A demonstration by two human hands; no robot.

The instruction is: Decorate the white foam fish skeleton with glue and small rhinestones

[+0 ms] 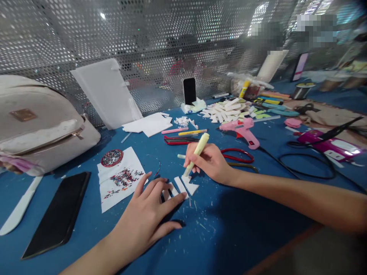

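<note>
A pale yellow marker (201, 147) is gripped in my right hand (210, 162), its lower end touching a small white arrow-shaped piece (189, 186) on the blue table (197, 244). My left hand (153, 208) rests with fingers spread just left of it. Its fingertips lie on flat white strips (180, 187) beside the arrow shape. Left of that hand, a white paper (107, 191) bears scattered colourful beads (124, 178) and a round red-rimmed dish of beads (111, 157).
Behind my hands are a red cutter (177, 140), red-handled scissors (239, 154), a pink glue gun (243, 131) with a black cable, and a pile of white pieces (229, 110). A black phone (59, 214) and a backpack (43, 122) stand left.
</note>
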